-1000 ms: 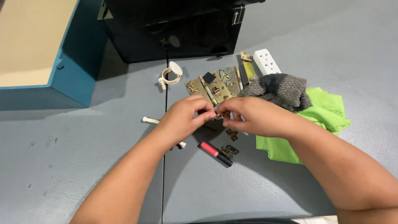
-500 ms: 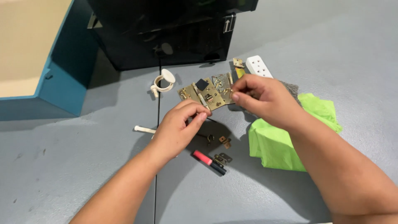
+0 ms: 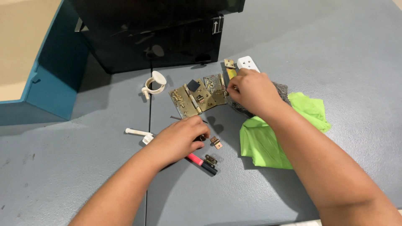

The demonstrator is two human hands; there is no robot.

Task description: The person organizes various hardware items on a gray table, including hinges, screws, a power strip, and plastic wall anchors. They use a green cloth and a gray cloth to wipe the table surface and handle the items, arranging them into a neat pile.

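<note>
grey glove (image 3: 281,89) mostly hidden — left grip's (image 3: 181,138) contents unseen

Beside the right hand (image 3: 251,90) lie brass-yellow metal hinge plates (image 3: 197,98), a white plastic socket block (image 3: 248,63) and a bright green crumpled cloth (image 3: 272,134); near the left hand (image 3: 180,140), a red-and-black pen (image 3: 203,163).

Black box (image 3: 155,33), teal cabinet (image 3: 50,79), green cloth (image 3: 272,134)
</note>
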